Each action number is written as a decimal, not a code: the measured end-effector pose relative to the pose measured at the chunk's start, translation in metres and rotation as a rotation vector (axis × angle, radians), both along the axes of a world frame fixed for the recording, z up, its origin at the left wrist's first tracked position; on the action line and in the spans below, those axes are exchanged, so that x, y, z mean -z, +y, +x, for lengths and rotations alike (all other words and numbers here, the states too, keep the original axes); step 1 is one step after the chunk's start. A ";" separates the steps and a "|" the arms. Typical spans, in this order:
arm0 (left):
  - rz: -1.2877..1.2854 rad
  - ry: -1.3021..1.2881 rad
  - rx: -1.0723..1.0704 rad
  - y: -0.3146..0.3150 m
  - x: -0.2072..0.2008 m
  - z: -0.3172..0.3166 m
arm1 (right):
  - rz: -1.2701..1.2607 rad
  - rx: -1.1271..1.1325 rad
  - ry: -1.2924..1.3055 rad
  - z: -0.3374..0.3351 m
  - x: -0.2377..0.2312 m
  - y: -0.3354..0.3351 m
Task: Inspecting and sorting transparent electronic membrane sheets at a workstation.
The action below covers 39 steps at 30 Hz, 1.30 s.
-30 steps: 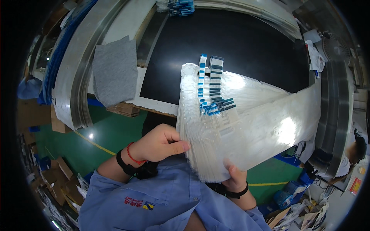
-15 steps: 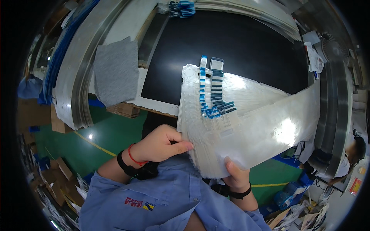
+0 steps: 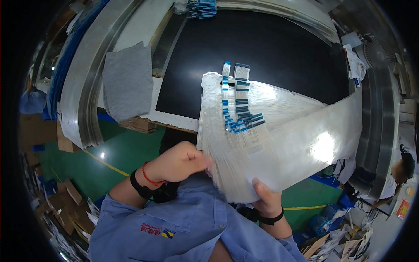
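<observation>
A fanned stack of thin, translucent film sheets (image 3: 297,135) lies partly on the black work surface (image 3: 262,48), its near end hanging over the edge toward me. Flat ribbon tails with blue and dark tips (image 3: 242,102) step along the fan in two rows that meet in a curve. My right hand (image 3: 268,200) grips the near edge of the stack, thumb on top and fingers hidden beneath. At the stack's left edge, my left hand (image 3: 185,162) is closed with thumb and curled forefinger at the sheet edges; its fingertips are slightly blurred.
A grey cloth (image 3: 128,83) lies left of the black surface. Long stacked sheets (image 3: 83,100) bend along the far left. More film sheets with blue-tipped tails (image 3: 201,8) lie at the back. A fan (image 3: 379,53) stands at right, and another person (image 3: 395,179) is at the far right.
My left hand has shifted slightly left, and the leftmost sheets of the fan have spread left with it. The tails near the fan's far end stand more spaced apart. My right hand keeps its grip.
</observation>
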State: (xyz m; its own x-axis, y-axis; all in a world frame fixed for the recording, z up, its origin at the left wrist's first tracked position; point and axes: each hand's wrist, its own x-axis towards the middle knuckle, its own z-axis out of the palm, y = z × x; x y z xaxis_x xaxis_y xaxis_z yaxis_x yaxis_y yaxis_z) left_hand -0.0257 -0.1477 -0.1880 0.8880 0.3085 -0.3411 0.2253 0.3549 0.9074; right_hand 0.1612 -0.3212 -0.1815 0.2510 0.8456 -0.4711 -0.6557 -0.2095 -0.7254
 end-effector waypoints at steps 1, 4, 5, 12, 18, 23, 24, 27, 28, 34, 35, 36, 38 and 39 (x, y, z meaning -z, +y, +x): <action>0.016 0.009 -0.016 0.000 0.001 0.000 | 0.004 0.013 0.016 -0.002 -0.003 0.004; 0.108 0.008 -0.054 -0.003 0.002 0.002 | 0.008 -0.016 0.023 0.003 -0.003 -0.001; 0.168 -0.011 -0.058 -0.004 -0.004 0.004 | 0.008 -0.038 0.019 0.006 -0.001 -0.005; 0.039 0.066 0.012 0.001 0.005 0.000 | -0.045 -0.008 -0.041 0.005 0.009 -0.010; 0.111 -0.014 -0.009 0.000 -0.002 0.005 | -0.064 -0.114 -0.198 0.027 0.005 -0.036; 0.158 -0.037 0.061 0.001 0.004 0.003 | -0.102 -0.006 -0.135 0.016 0.002 -0.026; 0.201 -0.039 0.071 0.002 0.005 0.002 | -0.072 -0.003 -0.121 0.013 0.002 -0.018; 0.025 -0.029 0.033 0.002 -0.006 0.003 | -0.005 -0.005 -0.081 0.009 -0.001 -0.001; 0.053 -0.014 0.023 0.002 -0.004 0.002 | 0.002 -0.014 -0.069 0.009 -0.002 0.002; 0.106 -0.054 -0.022 -0.003 0.005 0.002 | 0.001 -0.015 -0.004 0.009 0.003 -0.006; 0.052 -0.079 -0.022 -0.002 0.015 -0.001 | 0.005 0.015 0.012 0.006 0.003 -0.005; -0.001 -0.102 -0.023 0.000 0.018 -0.003 | 0.006 0.018 0.024 0.004 0.002 -0.003; -0.422 -0.057 -0.269 0.000 0.012 0.004 | 0.009 0.024 0.048 0.001 -0.001 0.005; -0.628 -0.034 -0.393 0.001 0.008 0.007 | 0.016 0.019 0.018 0.003 0.000 0.002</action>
